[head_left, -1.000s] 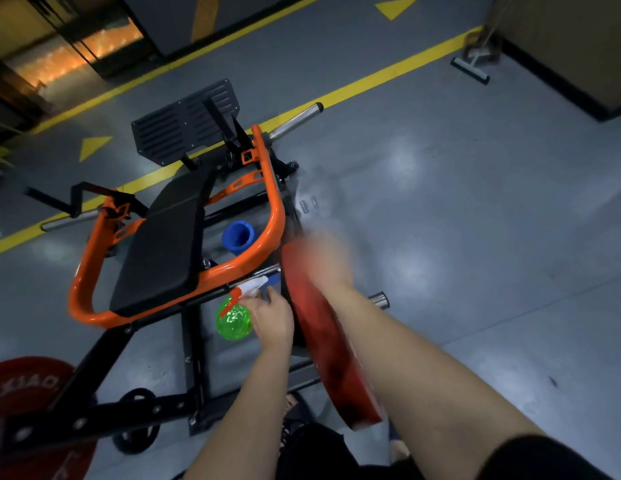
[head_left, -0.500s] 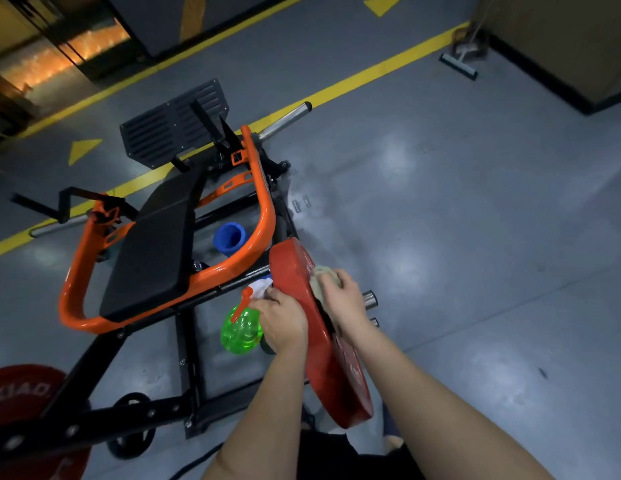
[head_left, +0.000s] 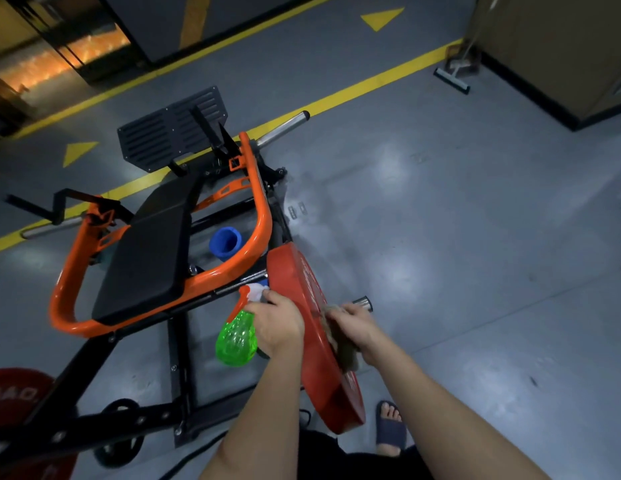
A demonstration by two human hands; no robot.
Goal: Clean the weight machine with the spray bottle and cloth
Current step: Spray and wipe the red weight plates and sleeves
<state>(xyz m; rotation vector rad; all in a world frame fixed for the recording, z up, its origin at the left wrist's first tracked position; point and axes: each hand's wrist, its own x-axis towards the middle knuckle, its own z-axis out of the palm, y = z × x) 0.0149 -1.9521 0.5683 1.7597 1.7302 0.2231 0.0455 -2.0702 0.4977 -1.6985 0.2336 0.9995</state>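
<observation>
Item 1, logged from my remote station: left hand (head_left: 276,323), fingers wrapped round the neck of the green bottle (head_left: 236,341), which hangs tilted just beside the inner face of the red plate (head_left: 302,289), nozzle toward the orange-framed machine (head_left: 259,216). Item 2: right hand (head_left: 357,327), fingers apparently curled over the cloth (head_left: 345,348), a blurred greyish wad pressed to the plate's outer face below the steel peg (head_left: 361,301). Item 3: black pad (head_left: 146,261) inside the frame, blue tube (head_left: 226,242) beside it, and 1 more red disc (head_left: 14,393) at lower left, on the grey floor (head_left: 475,237).
</observation>
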